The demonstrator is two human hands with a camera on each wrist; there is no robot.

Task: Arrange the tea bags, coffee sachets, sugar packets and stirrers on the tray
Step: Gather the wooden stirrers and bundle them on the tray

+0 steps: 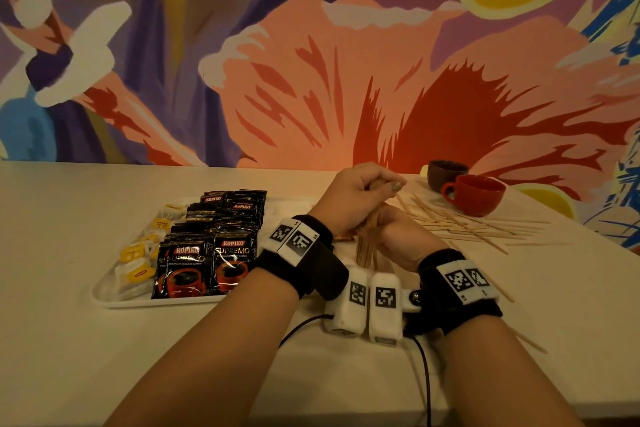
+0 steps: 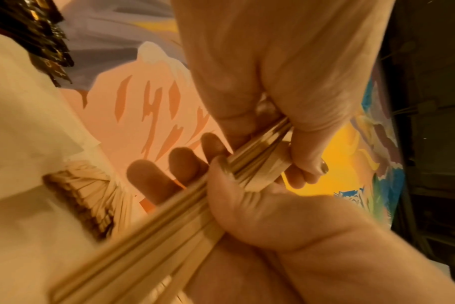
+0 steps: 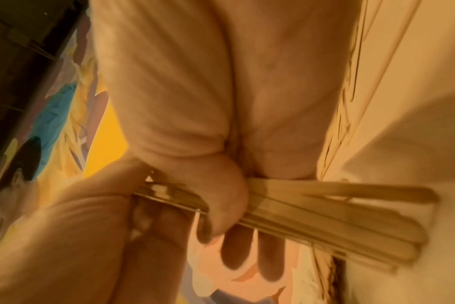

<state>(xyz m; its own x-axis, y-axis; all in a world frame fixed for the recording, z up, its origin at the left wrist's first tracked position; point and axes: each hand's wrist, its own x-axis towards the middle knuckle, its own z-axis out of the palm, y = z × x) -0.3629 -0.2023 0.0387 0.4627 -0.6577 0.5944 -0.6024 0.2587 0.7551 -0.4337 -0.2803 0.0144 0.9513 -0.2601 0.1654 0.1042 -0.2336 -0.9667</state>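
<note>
Both hands hold one bundle of wooden stirrers (image 1: 367, 248) upright, its lower ends over the right part of the white tray (image 1: 156, 303). My left hand (image 1: 367, 191) grips the top of the bundle (image 2: 249, 164). My right hand (image 1: 398, 236) wraps around it lower down (image 3: 325, 216). Black coffee sachets (image 1: 214, 246) stand in rows on the tray, with yellow-tagged tea bags (image 1: 138, 263) along its left side. A row of thin pale packets with brown ends (image 2: 86, 195) lies on the tray near the bundle. Many loose stirrers (image 1: 467, 225) lie scattered on the table to the right.
A red cup (image 1: 478, 194) and a dark cup (image 1: 446, 173) stand at the back right, just behind the loose stirrers. A black cable (image 1: 424, 374) runs from my wrists to the near table edge. A painted wall rises behind the table.
</note>
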